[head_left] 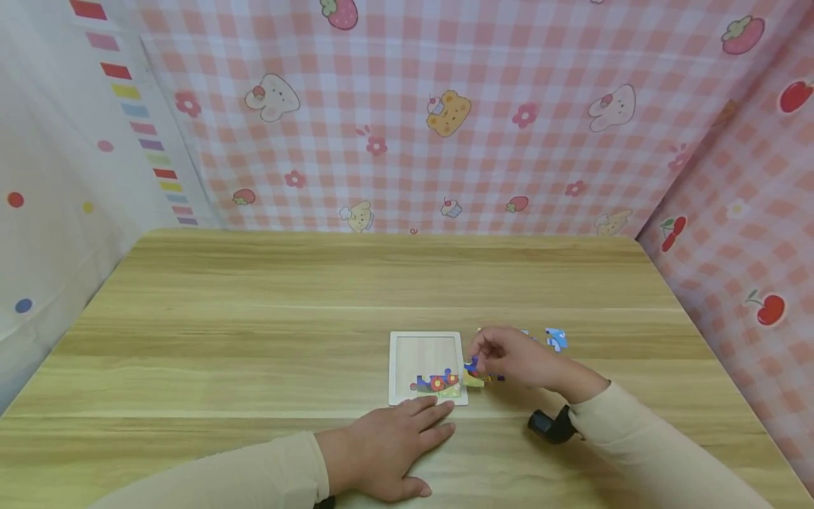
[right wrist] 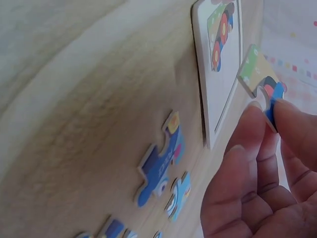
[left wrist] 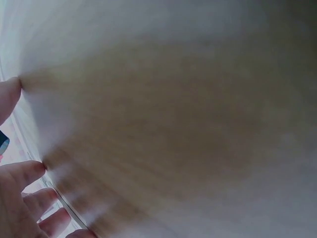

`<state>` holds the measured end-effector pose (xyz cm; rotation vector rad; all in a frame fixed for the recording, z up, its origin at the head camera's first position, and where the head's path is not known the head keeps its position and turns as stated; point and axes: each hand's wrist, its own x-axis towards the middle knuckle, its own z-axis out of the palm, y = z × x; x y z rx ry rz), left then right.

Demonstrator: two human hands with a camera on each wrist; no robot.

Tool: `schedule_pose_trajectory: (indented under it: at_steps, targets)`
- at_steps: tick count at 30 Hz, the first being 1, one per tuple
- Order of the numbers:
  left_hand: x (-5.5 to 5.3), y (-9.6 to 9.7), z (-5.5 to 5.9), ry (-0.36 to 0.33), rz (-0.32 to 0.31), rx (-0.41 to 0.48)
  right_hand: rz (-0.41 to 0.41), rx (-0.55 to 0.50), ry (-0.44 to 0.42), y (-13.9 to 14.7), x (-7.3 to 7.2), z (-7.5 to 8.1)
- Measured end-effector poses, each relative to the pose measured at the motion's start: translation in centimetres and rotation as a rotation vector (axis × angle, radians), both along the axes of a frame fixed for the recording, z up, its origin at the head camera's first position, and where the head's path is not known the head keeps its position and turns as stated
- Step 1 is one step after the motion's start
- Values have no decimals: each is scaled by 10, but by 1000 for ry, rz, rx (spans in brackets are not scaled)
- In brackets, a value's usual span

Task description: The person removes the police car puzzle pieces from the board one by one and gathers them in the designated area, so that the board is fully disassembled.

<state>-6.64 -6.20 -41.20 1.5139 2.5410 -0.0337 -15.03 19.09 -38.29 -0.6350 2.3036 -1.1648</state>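
Observation:
My right hand point(head_left: 518, 357) pinches a jigsaw puzzle piece point(right wrist: 251, 74) between thumb and fingertips, at the right edge of a pale puzzle tray point(head_left: 392, 367). The piece is green, tan, red and blue and stands tilted up from the table in the right wrist view. Inside the tray, joined puzzle pieces point(head_left: 437, 384) with red, blue and green parts lie along its lower side. Flat, with fingers spread, my left hand point(head_left: 391, 449) rests at the tray's near edge; its fingers point(left wrist: 24, 172) touch down in the left wrist view.
Loose blue pieces point(right wrist: 161, 163) lie on the wooden table point(head_left: 254, 339) right of the tray, partly hidden by my right hand in the head view. One light-blue piece point(head_left: 556, 338) shows beyond the wrist. A black device point(head_left: 553, 426) hangs under the right sleeve.

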Motion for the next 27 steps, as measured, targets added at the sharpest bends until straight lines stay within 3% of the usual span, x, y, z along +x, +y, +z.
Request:
schedule_pose_trajectory:
  at_steps: [16, 27]
  targets:
    - [2, -1, 0, 29, 3, 25, 15, 100, 67, 19, 13, -5]
    - [1, 0, 1, -8, 9, 15, 59, 35, 42, 28, 19, -9]
